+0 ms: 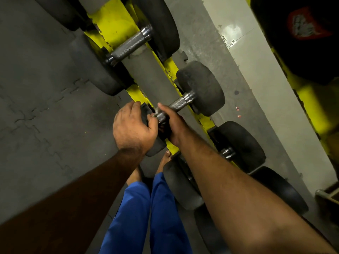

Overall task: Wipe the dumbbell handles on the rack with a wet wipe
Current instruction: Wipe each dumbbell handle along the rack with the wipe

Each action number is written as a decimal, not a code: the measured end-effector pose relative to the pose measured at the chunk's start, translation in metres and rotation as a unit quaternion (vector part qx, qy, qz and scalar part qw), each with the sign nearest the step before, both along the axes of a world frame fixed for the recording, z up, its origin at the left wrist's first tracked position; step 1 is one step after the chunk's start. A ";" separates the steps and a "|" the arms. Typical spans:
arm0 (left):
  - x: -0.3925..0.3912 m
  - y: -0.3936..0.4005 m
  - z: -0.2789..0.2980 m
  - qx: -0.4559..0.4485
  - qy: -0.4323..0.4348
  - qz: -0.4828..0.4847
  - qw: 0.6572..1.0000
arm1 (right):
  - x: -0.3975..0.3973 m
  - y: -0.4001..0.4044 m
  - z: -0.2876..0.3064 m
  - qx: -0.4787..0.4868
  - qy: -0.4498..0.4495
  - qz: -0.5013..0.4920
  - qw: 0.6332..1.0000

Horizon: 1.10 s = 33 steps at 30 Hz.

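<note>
A black dumbbell with a knurled metal handle (177, 104) lies across the yellow rack (117, 21) in the middle of the view. My left hand (134, 128) grips the dumbbell's near rubber head (156, 149), fingers curled over its edge. My right hand (169, 121) wraps the near end of the handle, thumb along the top. A small bit of white, perhaps the wet wipe (156, 113), shows between the two hands; most of it is hidden.
A larger dumbbell (131, 45) sits further along the rack, and more dumbbells (240, 143) lie nearer on the right. Dark interlocking floor mats (42, 110) spread to the left. My feet and blue trousers (145, 213) are below, close to the rack.
</note>
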State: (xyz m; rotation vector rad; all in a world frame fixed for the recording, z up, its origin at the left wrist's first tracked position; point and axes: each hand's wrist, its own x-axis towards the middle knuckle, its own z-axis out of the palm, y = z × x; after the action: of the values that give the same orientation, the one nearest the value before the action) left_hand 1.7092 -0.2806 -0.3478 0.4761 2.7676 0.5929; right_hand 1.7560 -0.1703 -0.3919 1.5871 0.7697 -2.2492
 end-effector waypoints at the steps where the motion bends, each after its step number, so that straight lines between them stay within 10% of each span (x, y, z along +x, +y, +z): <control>1: 0.000 0.000 0.000 -0.001 0.000 0.000 1.000 | -0.002 0.001 0.000 0.006 -0.001 -0.007 1.000; 7: 0.000 -0.001 -0.002 -0.010 0.001 -0.004 1.000 | -0.018 0.033 0.001 0.035 0.076 -0.283 0.956; 11: -0.001 -0.001 -0.001 -0.009 0.002 -0.008 1.000 | -0.005 0.018 0.001 0.010 0.054 -0.147 0.988; 16: -0.001 -0.001 -0.001 -0.006 0.004 -0.006 1.000 | -0.019 0.030 -0.002 0.050 0.038 -0.257 0.964; 25: -0.001 0.000 0.003 -0.013 -0.011 0.001 1.000 | 0.002 -0.004 0.007 0.062 -0.012 -0.043 0.997; 33: -0.002 0.000 0.003 -0.012 -0.023 -0.001 1.000 | 0.029 -0.016 0.007 0.074 0.010 -0.050 0.996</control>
State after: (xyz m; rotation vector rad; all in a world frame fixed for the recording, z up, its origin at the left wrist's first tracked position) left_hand 1.7077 -0.2805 -0.3445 0.4539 2.7269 0.5638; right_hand 1.7846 -0.1866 -0.3849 1.7076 0.8999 -2.3288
